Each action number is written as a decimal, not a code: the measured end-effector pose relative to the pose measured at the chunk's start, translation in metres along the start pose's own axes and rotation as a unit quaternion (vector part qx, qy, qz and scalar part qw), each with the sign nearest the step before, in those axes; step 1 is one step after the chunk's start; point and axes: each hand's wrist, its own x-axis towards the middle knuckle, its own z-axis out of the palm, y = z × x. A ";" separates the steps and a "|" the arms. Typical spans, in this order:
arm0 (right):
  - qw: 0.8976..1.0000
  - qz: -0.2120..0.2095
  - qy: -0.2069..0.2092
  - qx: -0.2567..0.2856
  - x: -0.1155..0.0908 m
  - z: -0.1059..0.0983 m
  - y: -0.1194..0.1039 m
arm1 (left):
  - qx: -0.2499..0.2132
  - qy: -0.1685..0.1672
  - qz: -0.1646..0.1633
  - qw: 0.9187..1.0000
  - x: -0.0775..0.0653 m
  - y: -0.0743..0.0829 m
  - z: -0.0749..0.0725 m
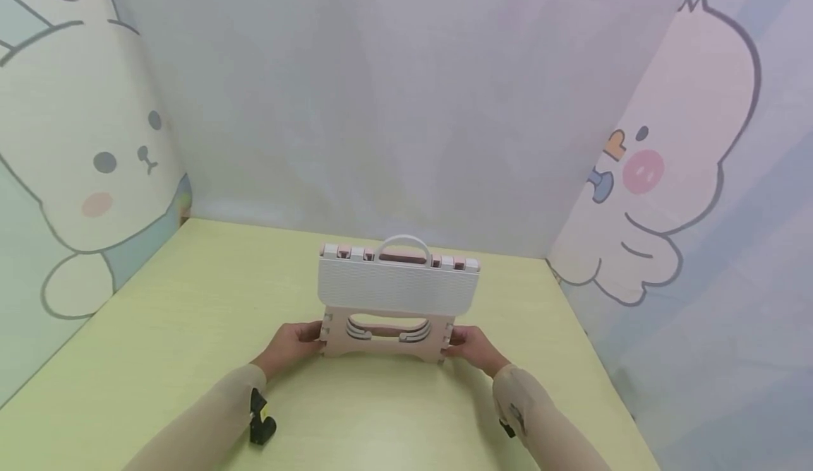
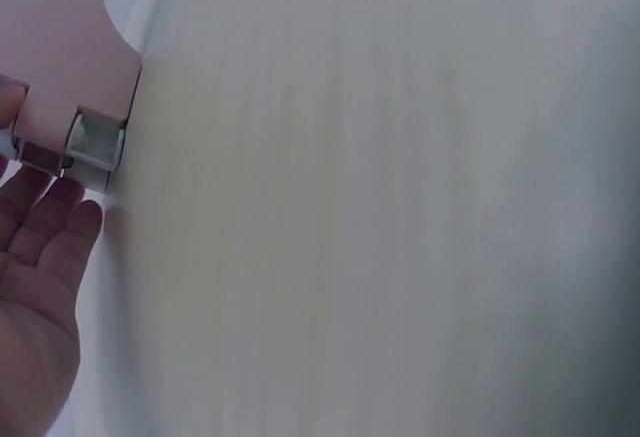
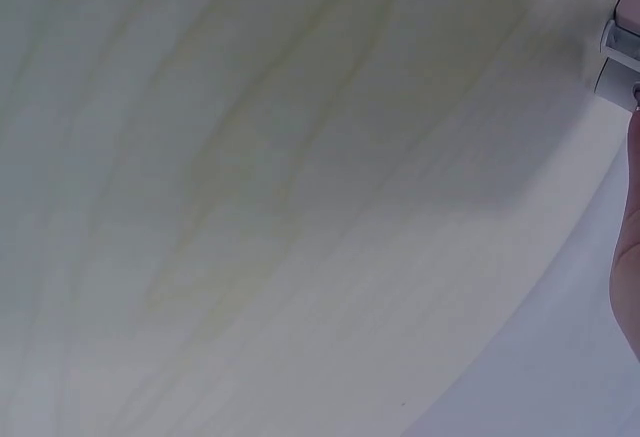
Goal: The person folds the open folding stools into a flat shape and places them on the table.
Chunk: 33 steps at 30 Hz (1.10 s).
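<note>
A folding step stool (image 1: 396, 286) stands in front of me on the table, partly unfolded. Its pale textured top panel tilts toward me, with a white carrying handle (image 1: 404, 238) arching above the hinge row. Below it, a pink leg panel (image 1: 385, 350) has a wide cut-out with curved ribs. My left hand (image 1: 286, 349) grips this panel's left side edge, and my right hand (image 1: 478, 349) holds the right side edge. In the left wrist view, the thumb and fingers are on either side of the pink leg's hinged edge (image 2: 75, 122). Little of the right hand (image 3: 627, 267) shows in its wrist view.
The yellow wood-grain table (image 1: 209, 294) spreads around the stool. Fabric walls rise behind and at both sides, with a cartoon rabbit (image 1: 82, 118) on the left and a chick (image 1: 692, 111) on the right. Black straps (image 1: 260, 418) sit at the sleeves.
</note>
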 end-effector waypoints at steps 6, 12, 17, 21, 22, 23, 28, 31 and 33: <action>1.000 0.003 0.002 0.000 0.000 0.000 -0.001 | 0.007 0.000 -0.004 1.000 0.000 0.000 -0.001; 1.000 0.006 0.010 -0.007 0.000 0.001 -0.001 | 0.016 0.004 0.006 1.000 -0.002 0.001 -0.002; 1.000 0.007 0.011 -0.006 -0.002 0.002 -0.002 | 0.009 0.008 0.001 1.000 -0.002 -0.001 -0.001; 1.000 0.013 0.011 -0.004 -0.004 0.002 -0.005 | 0.008 0.009 0.003 1.000 -0.002 -0.002 0.000; 1.000 0.016 0.011 -0.004 -0.004 0.002 -0.006 | 0.007 0.009 0.002 1.000 -0.002 -0.002 -0.001; 1.000 0.018 0.012 -0.005 -0.004 0.002 -0.007 | 0.009 0.010 0.002 1.000 -0.002 -0.002 -0.001; 1.000 0.024 0.018 -0.008 -0.005 0.003 -0.008 | 0.015 0.013 0.005 1.000 -0.005 0.000 -0.001; 0.999 0.022 0.022 -0.008 -0.005 0.003 -0.007 | 0.021 0.016 0.000 1.000 -0.006 0.003 0.000; 0.999 0.022 0.023 -0.008 -0.005 0.003 -0.007 | 0.024 0.018 -0.006 1.000 -0.007 0.003 0.000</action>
